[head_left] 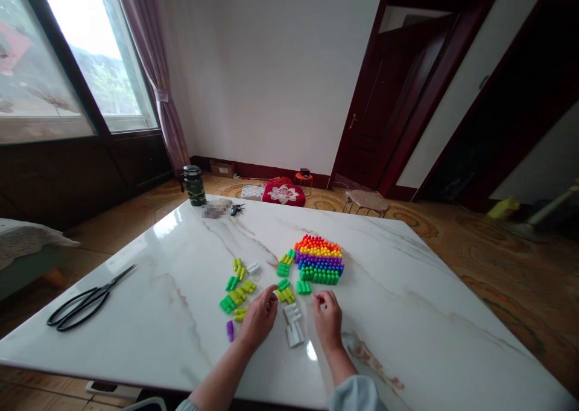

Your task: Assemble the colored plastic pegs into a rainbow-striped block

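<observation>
My left hand (pixel 261 313) is closed, thumb and fingers drawn together beside a cluster of green and yellow-green plastic pieces (pixel 286 294). Whatever its fingertips hold, if anything, is hidden. My right hand (pixel 328 319) is curled in a pinch just below a small row of green pieces (pixel 304 288); I cannot make out anything between the fingers. Between the hands lie white pieces (pixel 294 332). Behind them stands a block of rounded pieces (pixel 319 259) in red, orange, yellow, purple, blue and green rows. More green and yellow-green pieces (pixel 235 296) and a purple piece (pixel 230 331) lie left.
Black-handled scissors (pixel 85 302) lie on the left of the white marbled table (pixel 149 332). At its far left corner are a dark green flask (pixel 194 186), a blurred item (pixel 217 208) and a small black tool (pixel 237 209). Stools (pixel 367 203) stand beyond the far edge.
</observation>
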The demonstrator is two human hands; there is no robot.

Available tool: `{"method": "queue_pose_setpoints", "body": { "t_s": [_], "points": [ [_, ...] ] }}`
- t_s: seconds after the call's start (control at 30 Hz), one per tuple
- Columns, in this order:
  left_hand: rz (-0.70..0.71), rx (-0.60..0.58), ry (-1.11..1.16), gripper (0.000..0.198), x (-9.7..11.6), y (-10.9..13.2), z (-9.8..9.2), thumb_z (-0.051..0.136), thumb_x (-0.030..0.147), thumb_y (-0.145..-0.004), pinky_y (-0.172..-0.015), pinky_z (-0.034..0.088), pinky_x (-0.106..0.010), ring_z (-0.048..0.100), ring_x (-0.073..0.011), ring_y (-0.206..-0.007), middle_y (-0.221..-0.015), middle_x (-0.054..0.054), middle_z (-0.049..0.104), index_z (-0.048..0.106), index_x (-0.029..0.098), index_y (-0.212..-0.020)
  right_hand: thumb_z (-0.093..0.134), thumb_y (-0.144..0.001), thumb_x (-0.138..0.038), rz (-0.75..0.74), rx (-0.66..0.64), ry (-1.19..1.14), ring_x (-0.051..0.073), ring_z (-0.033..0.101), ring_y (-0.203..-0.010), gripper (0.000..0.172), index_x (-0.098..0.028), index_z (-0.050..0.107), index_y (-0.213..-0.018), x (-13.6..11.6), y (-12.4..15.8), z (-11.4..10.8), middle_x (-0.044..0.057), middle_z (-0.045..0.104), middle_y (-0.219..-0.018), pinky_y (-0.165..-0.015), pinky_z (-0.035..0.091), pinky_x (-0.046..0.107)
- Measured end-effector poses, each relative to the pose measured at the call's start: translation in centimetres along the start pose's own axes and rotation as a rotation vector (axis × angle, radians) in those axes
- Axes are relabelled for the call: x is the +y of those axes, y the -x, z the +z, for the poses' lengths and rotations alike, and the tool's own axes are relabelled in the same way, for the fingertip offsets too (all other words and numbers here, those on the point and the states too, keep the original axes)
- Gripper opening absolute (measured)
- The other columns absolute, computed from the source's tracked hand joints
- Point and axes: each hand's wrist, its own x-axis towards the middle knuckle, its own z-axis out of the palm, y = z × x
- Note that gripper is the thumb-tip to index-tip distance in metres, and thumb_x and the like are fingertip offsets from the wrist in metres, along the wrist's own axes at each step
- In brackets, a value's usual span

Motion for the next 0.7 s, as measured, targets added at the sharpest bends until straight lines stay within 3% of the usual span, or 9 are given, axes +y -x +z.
{"method": "queue_pose_setpoints", "body": {
  "t_s": [0.17,0.33,0.47,0.6,0.7],
  "points": [
    [0.006,0.014,-0.007,0.031,-0.1,0.0,0.1,0.042,0.020,-0.088,-0.071,0.049,-0.028,0.060,-0.0151,-0.072,-0.081,-0.003,0.063,0.049,0.019,-0.118,0.048,-0.086,-0.027,-0.168,-0.261,0.100,0.018,0.054,-0.079,0.022,-0.020,0.060,-0.069,-0.9,0.7,-0.2,0.005,0.060,-0.076,-0.075,0.043,0.029],
    [0.003,0.014,0.009,0.029,0.2,-0.1,-0.1,0.041,0.020,-0.088,-0.068,0.049,-0.026,0.059,-0.0137,-0.068,-0.080,-0.002,0.063,0.050,0.019,-0.116,0.043,-0.090,-0.036,-0.086,-0.158,0.172,0.017,0.055,-0.076,0.023,-0.020,0.058,-0.083,-1.2,-0.1,0.8,0.006,0.058,-0.086,-0.070,0.044,0.028],
    [0.003,0.014,0.002,0.030,0.1,-0.1,-0.1,0.042,0.020,-0.087,-0.069,0.049,-0.027,0.060,-0.0145,-0.070,-0.082,-0.003,0.064,0.050,0.019,-0.117,0.055,-0.082,-0.044,0.026,-0.175,0.423,0.023,0.060,-0.082,0.029,-0.017,0.059,-0.090,-2.1,-1.4,2.5,0.012,0.061,-0.090,-0.068,0.044,0.030],
    [0.008,0.016,0.005,0.029,-0.5,-0.1,0.1,0.041,0.020,-0.089,-0.070,0.049,-0.028,0.059,-0.0141,-0.069,-0.081,-0.002,0.063,0.049,0.019,-0.117,0.068,-0.071,-0.038,0.121,-0.265,0.555,0.028,0.063,-0.082,0.028,-0.015,0.063,-0.086,-3.0,-2.6,3.8,0.019,0.064,-0.091,-0.067,0.043,0.034],
    [0.008,0.006,0.011,0.030,-0.6,-0.1,0.2,0.042,0.018,-0.088,-0.069,0.048,-0.027,0.059,-0.0139,-0.070,-0.082,-0.002,0.062,0.049,0.020,-0.117,0.073,-0.059,-0.025,0.157,-0.262,0.453,0.027,0.064,-0.079,0.017,-0.019,0.065,-0.073,-2.6,-3.1,3.8,0.014,0.067,-0.083,-0.067,0.043,0.033]
  ]
}}
